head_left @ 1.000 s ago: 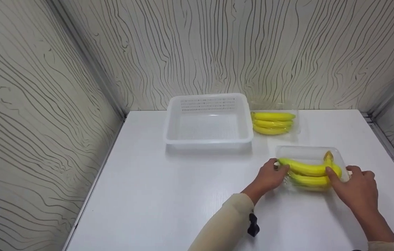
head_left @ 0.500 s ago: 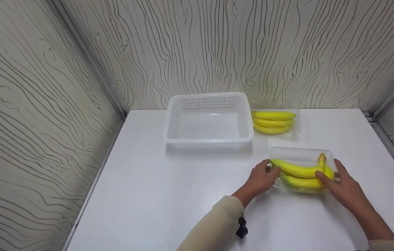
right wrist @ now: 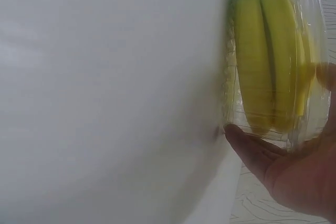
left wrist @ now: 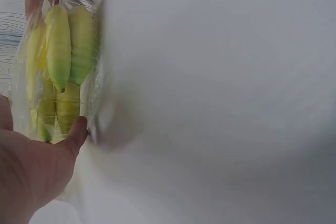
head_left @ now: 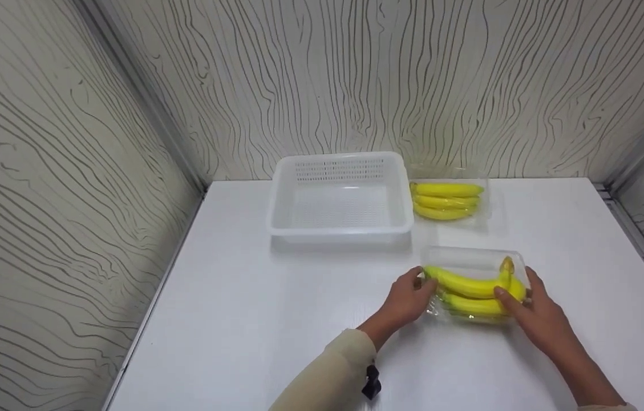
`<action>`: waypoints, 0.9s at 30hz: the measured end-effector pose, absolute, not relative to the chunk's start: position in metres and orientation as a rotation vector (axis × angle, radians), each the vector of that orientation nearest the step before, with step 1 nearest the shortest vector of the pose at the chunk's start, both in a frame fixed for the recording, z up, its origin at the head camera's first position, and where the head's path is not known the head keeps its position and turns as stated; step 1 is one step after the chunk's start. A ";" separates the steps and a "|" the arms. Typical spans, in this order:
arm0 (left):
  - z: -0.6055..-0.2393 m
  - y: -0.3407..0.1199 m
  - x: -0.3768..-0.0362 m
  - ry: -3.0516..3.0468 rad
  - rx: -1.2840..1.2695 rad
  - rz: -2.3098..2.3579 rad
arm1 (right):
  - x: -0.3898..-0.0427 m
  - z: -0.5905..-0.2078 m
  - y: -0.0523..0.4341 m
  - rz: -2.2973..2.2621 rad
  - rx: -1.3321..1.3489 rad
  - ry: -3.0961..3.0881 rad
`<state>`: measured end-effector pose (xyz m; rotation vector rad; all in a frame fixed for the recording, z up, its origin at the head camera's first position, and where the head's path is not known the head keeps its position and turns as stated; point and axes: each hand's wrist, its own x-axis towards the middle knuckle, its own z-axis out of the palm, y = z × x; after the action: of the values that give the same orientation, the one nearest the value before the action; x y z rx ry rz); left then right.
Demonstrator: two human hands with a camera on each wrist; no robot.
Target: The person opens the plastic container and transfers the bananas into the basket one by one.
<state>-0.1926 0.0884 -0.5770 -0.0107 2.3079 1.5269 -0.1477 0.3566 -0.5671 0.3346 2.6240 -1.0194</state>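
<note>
Several yellow bananas (head_left: 464, 284) with green tips lie in a clear plastic box (head_left: 464, 256) on the right half of the table. My left hand (head_left: 407, 297) grips the box's left end, thumb on the near side. At the opposite end my right hand (head_left: 541, 319) holds the box, its thumb laid over the bananas. Both wrist views show the box's transparent wall close up, with bananas (left wrist: 59, 45) pressed behind it. In the right wrist view, fingers (right wrist: 252, 148) reach under the box's end. Part of each hand's fingers is hidden behind the box.
A white perforated plastic basket (head_left: 341, 231) stands at the back middle of the white table (head_left: 253, 319). Right beside it sits another clear box with bananas (head_left: 447, 202). A patterned wall (head_left: 327, 85) rises behind the table's far edge.
Both hands have moved to the left with the box of bananas, and slightly toward the near side. The basket and the other box have stayed in place.
</note>
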 end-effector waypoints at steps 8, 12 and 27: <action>-0.581 0.065 -0.183 2.321 0.049 1.603 | -0.141 -0.572 0.333 -1.062 0.350 2.607; -0.587 0.050 -0.176 2.313 0.074 1.645 | -0.137 -0.573 0.321 -1.080 0.352 2.597; -0.594 0.001 -0.158 2.321 0.134 1.671 | -0.125 -0.574 0.272 -1.094 0.376 2.588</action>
<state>-0.1579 0.0007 -0.5941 0.1342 2.3213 1.6714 -0.1245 0.2722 -0.5741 0.3757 2.5884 -1.0940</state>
